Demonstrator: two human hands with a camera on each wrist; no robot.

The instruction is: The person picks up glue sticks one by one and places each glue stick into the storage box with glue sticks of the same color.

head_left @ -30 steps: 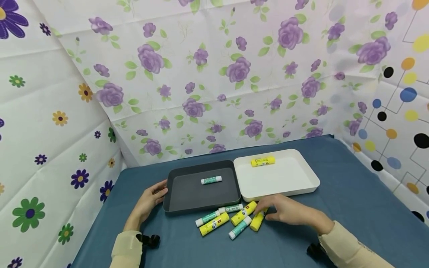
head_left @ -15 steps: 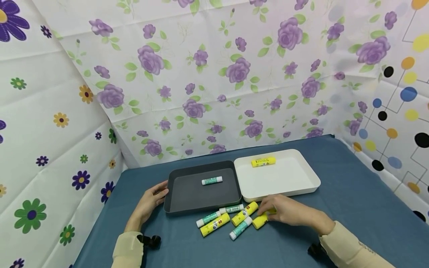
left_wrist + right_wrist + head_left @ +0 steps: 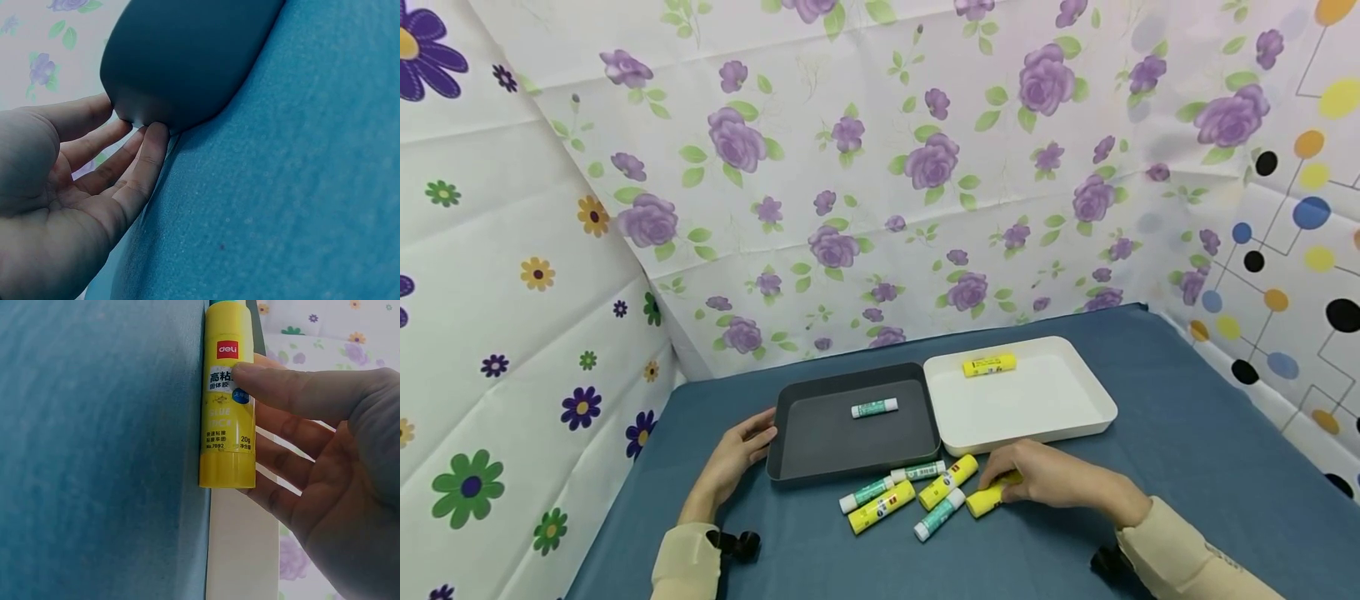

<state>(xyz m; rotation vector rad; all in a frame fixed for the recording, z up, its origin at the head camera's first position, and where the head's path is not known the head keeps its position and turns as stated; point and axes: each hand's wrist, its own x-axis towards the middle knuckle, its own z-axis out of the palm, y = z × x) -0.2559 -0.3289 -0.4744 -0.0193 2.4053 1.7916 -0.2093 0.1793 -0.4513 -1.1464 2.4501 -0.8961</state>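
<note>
My right hand (image 3: 1037, 475) pinches a yellow glue stick (image 3: 228, 425) between thumb and fingers, just in front of the white tray (image 3: 1037, 412). In the right wrist view its label faces up toward the camera and the thumb lies on it. My left hand (image 3: 733, 454) touches the left end of the dark grey tray (image 3: 850, 446) with its fingertips, fingers mostly straight, as the left wrist view shows against the tray's wall (image 3: 181, 69). One green-and-white glue stick (image 3: 874, 407) lies in the grey tray; a yellow glue stick (image 3: 989, 365) lies in the white one.
In front of the trays, several loose glue sticks lie close together, among them a yellow one (image 3: 882, 507), another yellow one (image 3: 948, 482) and a green-and-white one (image 3: 939, 515). The trays stand side by side on blue cloth (image 3: 820, 567). Flowered sheets (image 3: 850, 167) hang behind.
My right fingers have closed on the yellow glue stick, which has turned to lie more sideways and swung away from its yellow neighbour. My left hand stays at the grey tray.
</note>
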